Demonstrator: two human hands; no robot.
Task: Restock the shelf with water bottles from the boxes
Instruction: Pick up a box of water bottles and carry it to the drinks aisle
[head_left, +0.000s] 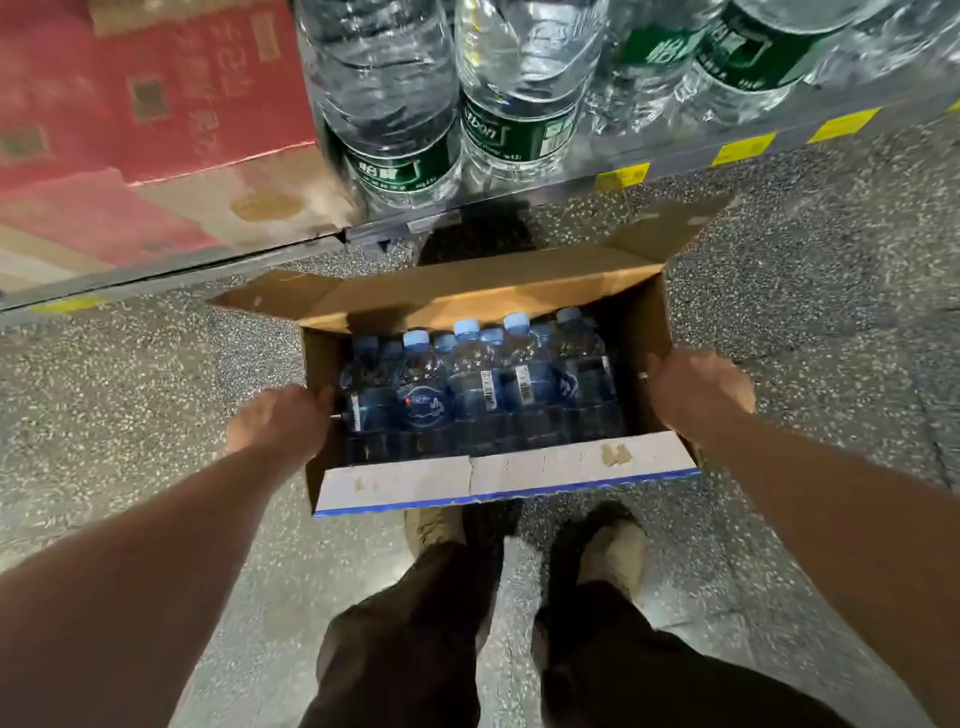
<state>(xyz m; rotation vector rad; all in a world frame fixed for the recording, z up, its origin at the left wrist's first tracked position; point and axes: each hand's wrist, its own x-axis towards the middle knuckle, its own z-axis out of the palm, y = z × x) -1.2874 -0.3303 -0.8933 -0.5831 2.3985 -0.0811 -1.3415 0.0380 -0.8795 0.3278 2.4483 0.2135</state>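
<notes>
Gripping the box (498, 480) at its two short ends, both hands sit at mid-frame. The left hand (280, 421) has its fingers curled over the left wall. The right hand (698, 395) clasps the right wall, with its fingertips hidden behind the cardboard. The bottles (467, 384), small with pale blue caps, stand packed inside, and none has reached the shelf (675, 150) across the top of the frame. That shelf already carries big bottles (395, 104) with green labels. Red cartons (145, 93) fill the upper left. I cannot tell whether the box rests on the floor (130, 374) or is held just above it.

Several things could go wrong from here:
- The load looks heavy, and a grip on thin walls alone may slip or tear the cardboard.
- The base could sag if nothing supports it from beneath.
- Uneven lifting would tilt the box and send the bottles sliding to one end.
- The raised far flap (467, 291) might catch on the shelf edge.
- The shoes (613, 556) lie directly below the near side, so a dropped box would land on the person's feet.
</notes>
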